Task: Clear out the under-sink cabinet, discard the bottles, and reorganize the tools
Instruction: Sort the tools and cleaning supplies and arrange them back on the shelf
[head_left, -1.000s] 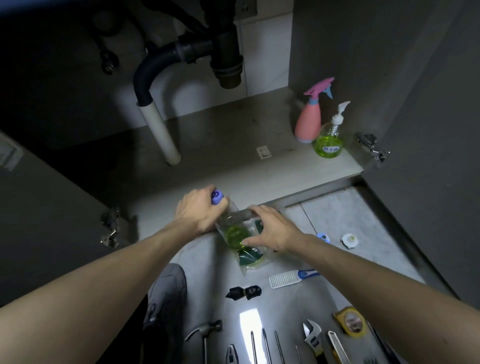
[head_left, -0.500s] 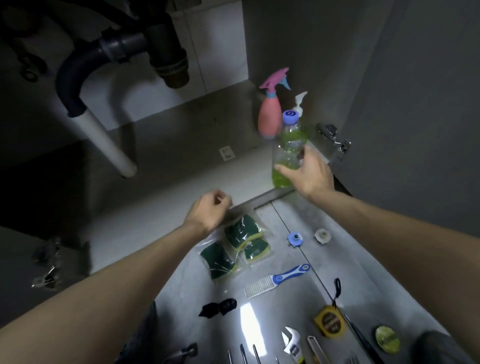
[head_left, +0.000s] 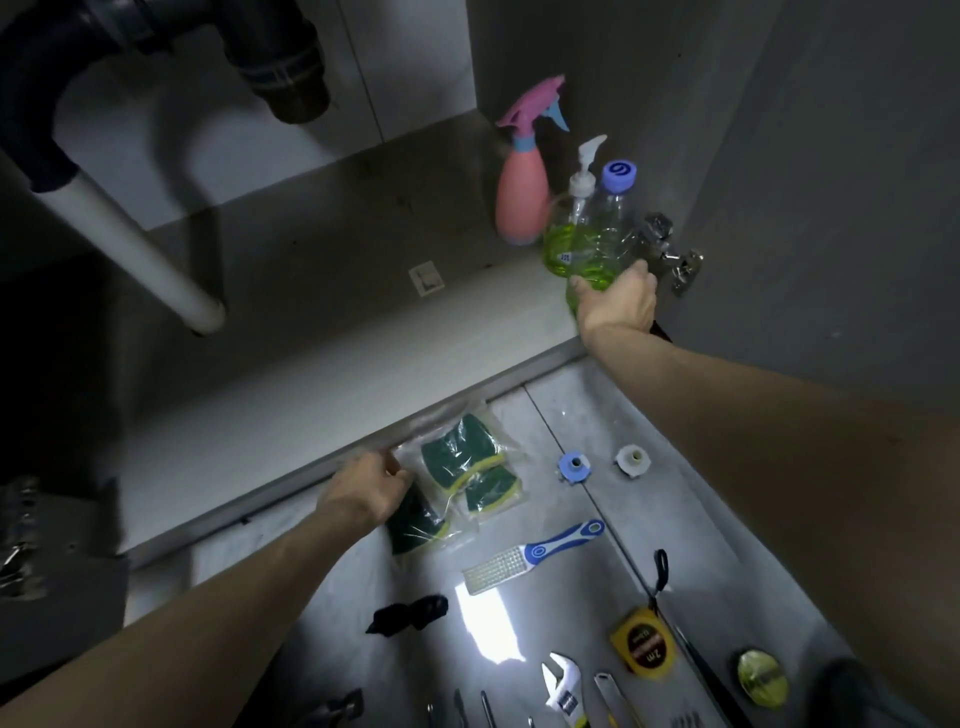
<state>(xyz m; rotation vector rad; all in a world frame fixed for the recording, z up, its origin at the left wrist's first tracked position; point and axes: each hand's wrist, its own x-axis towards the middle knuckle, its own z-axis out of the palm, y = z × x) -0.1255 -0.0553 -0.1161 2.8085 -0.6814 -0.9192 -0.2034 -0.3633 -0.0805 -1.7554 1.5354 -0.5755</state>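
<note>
My right hand (head_left: 615, 301), arm outstretched at one o'clock, grips a clear ribbed bottle (head_left: 602, 244); my left hand (head_left: 366, 491) pinches a crinkly sponge bag (head_left: 462, 467).

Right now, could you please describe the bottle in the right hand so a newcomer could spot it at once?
Look at the cabinet floor under the sink, at its right front corner beside the door hinge. Three bottles cluster there; the right hand holds the nearest one. This clear bottle of green liquid has a flat blue screw cap, unlike the pump bottle and the pink spray bottle.
</note>
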